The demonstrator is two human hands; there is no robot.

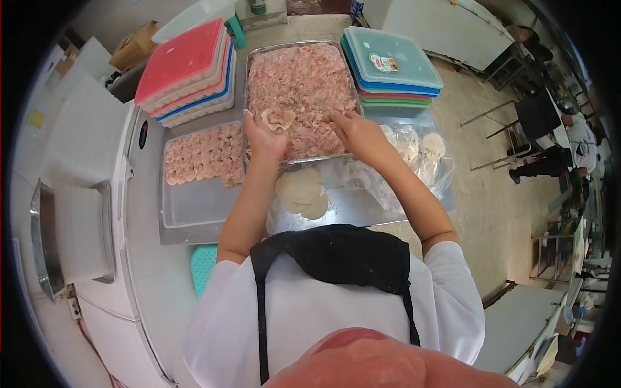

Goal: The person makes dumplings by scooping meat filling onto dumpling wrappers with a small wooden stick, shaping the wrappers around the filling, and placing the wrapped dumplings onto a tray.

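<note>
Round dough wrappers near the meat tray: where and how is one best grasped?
Probably pinch the round dough wrappers at the edge jutting toward the apron, coming from that side: they lie flat, overlapping, and the meat tray stands close on their far side.

The metal table carries two box stacks, a meat tray, a dumpling tray, wrappers and a plastic bag.

Left hand under a meat-topped wrapper, right hand at minced meat, stacked lidded containers
</note>
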